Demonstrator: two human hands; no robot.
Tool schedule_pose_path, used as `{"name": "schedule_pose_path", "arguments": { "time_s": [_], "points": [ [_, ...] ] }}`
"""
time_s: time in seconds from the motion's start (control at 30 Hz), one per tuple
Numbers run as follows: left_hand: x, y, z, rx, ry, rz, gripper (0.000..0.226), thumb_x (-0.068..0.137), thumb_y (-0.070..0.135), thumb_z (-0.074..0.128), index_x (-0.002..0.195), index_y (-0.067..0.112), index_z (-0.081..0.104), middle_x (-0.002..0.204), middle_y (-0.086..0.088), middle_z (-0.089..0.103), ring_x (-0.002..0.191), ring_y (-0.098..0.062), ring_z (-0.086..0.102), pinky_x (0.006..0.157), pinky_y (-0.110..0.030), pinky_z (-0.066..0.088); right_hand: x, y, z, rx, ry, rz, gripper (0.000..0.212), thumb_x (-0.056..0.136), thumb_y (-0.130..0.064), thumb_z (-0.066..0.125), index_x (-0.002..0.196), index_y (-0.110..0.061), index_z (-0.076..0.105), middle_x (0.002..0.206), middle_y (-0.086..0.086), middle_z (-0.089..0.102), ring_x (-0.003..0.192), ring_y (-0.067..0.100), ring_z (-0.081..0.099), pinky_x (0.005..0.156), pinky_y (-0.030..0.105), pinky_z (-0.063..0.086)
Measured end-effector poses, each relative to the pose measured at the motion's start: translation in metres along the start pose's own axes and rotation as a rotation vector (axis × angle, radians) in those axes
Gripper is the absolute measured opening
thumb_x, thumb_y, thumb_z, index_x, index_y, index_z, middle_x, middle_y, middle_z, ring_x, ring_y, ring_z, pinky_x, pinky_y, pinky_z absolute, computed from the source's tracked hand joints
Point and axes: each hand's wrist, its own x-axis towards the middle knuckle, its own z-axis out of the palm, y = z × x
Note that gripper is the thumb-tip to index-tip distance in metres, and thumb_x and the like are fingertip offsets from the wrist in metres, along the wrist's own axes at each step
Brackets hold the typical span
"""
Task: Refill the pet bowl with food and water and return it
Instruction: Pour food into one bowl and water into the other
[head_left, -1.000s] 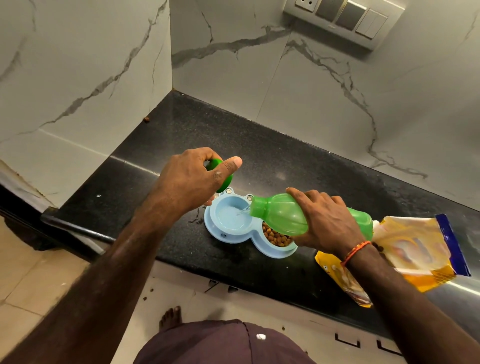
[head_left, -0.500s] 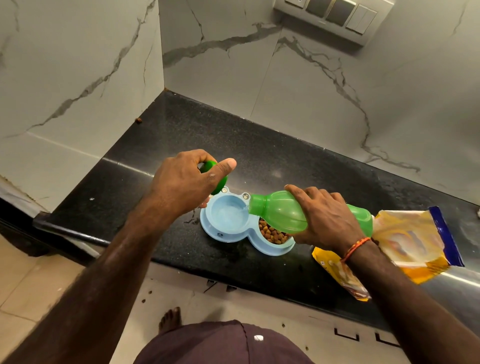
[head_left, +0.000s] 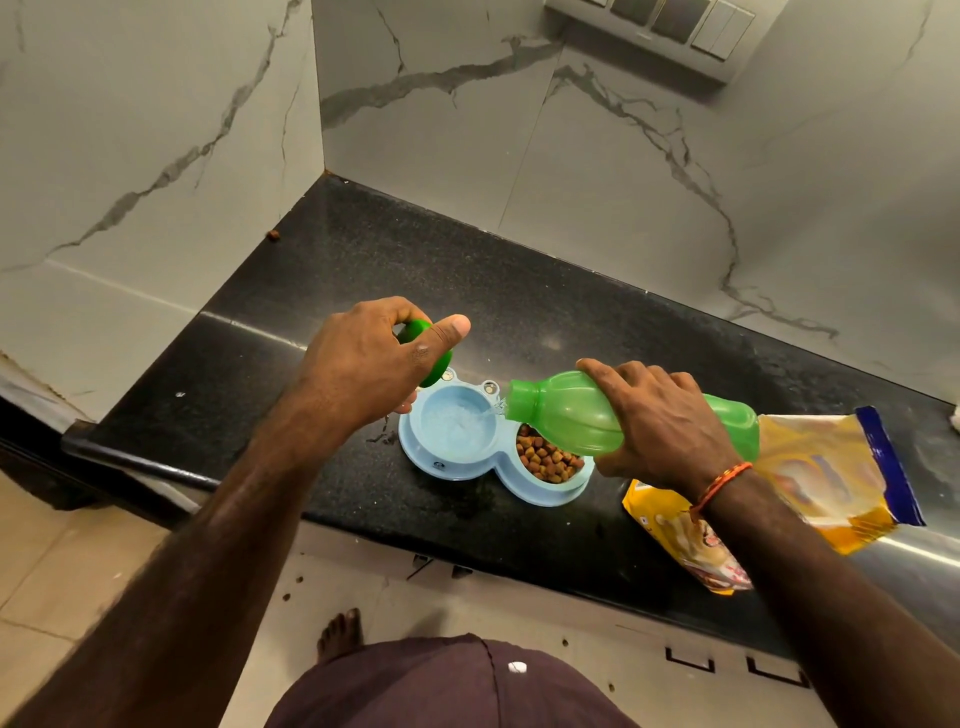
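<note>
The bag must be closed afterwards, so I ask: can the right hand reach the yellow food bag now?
Probably not at once. The yellow food bag lies just beside the right hand, with nothing between, but its fingers grip the tilted green bottle, which is pouring.

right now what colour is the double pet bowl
Light blue, seen best in the head view: the pet bowl on the black counter.

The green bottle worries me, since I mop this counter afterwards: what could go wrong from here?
The green bottle, tipped by the right hand, pours across the kibble cup, so drips might wet the food. The water cup could overflow onto the counter. The left hand holds the cap, not the bowl.
</note>
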Motion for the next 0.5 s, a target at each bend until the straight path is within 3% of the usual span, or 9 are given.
{"name": "schedule_pose_path", "arguments": {
  "time_s": [0.1,0.27,0.5],
  "points": [
    [-0.0006,0.0003,-0.0003,-0.008,0.010,-0.003,0.061,0.083,0.076,0.053,0.112,0.024,0.064,0.098,-0.002,0.068,0.069,-0.015,0.074,0.066,-0.035,0.065,-0.0005,0.0006,-0.0008,-0.013,0.011,-0.003,0.119,0.066,-0.068,0.077,0.160,-0.034,0.011,0.137,0.005,0.051,0.120,0.025,0.053,0.104,0.043,0.041],
    [-0.0012,0.0007,0.0001,-0.008,0.012,-0.007,0.058,0.084,0.076,0.054,0.110,0.025,0.065,0.089,0.003,0.067,0.066,-0.013,0.074,0.061,-0.029,0.063,0.0006,0.0023,-0.0033,-0.013,0.011,0.003,0.119,0.065,-0.068,0.078,0.159,-0.035,0.013,0.136,0.005,0.052,0.119,0.026,0.053,0.102,0.044,0.041],
    [0.0011,0.0006,0.0012,-0.021,0.010,-0.023,0.059,0.084,0.076,0.055,0.110,0.025,0.065,0.099,-0.004,0.070,0.068,-0.016,0.074,0.066,-0.035,0.065,0.0008,0.0064,-0.0079,-0.025,0.017,0.004,0.121,0.065,-0.066,0.080,0.160,-0.034,0.012,0.138,0.005,0.050,0.121,0.026,0.052,0.104,0.044,0.041]
  ]
}}
